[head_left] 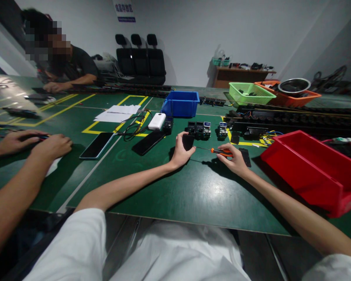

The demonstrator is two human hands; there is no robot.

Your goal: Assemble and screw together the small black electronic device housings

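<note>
My left hand (181, 153) is wrapped round a small black box-shaped device (188, 142), held just above the green table (163, 191). In my right hand (234, 158) is a screwdriver (222, 152) with an orange and black handle; its thin shaft points left, and the tip is at or near the fingers and side of the device. Behind my hands stand several small black modules (199, 128) with exposed circuit boards, one (222, 130) apart on the right. A flat black plate (245, 157) lies beside my right hand, partly behind it.
Right of me sits a red bin (307, 171); a blue bin (180, 104) stands behind the modules. Phones (98, 146), a white power bank (157, 121), cables and papers (117, 113) lie left. A neighbour's hands (48, 147) work at far left; another person sits across.
</note>
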